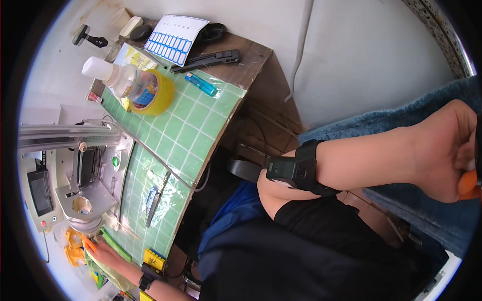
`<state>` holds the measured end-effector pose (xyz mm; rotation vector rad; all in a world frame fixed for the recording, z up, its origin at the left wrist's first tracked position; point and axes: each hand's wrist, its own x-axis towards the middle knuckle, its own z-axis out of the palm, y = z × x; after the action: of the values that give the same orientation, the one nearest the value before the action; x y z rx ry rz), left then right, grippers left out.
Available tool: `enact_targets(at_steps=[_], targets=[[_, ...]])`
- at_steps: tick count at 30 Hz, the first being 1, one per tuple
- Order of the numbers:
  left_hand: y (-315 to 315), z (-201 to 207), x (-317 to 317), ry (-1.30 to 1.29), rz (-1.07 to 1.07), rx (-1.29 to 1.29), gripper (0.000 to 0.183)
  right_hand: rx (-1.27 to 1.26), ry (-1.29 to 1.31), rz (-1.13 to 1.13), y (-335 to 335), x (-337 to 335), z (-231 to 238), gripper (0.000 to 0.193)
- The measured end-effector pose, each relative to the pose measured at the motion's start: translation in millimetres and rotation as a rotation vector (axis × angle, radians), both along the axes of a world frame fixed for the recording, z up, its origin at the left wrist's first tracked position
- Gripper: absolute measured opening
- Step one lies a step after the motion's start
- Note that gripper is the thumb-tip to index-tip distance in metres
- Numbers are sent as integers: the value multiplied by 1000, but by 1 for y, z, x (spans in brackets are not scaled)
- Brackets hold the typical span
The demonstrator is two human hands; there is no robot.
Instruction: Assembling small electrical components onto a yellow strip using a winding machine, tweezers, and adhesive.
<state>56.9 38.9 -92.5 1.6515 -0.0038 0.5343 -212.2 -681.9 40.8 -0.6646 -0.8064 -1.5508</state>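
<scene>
While the L hand [104, 254] is up by the grey-white machine [63, 198], its fingers sit just beside the round metal part [83, 224], w/ an orange cover [89, 244] on one; can't tell if they grip anything. Pale green cloth [118, 278] lies close by/below that hand. R hand [447, 150] is stretched out far R, well apart from the machine, over dark blue fabric [341, 125]; fingers curled in, partly cut off at the view's edge, w/ an orange bit [469, 183] showing; can't tell if anything's held. Green-checked surface [170, 135] carries tweezers [158, 200] nr the machine, + a clear bottle [131, 83] w/ white top, a blue lighter [201, 84] & a label sheet [175, 39] farther up.
</scene>
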Motion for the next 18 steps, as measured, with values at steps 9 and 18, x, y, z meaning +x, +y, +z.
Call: enact_targets(at_steps=[9, 18], targets=[[20, 12, 0, 3, -25, -22, 38, 104, -32, 161, -34, -6, -14, 28], [181, -15, -35, 160, -27, -497, 50, 382, -89, -37, -71, -51, -62, 29]])
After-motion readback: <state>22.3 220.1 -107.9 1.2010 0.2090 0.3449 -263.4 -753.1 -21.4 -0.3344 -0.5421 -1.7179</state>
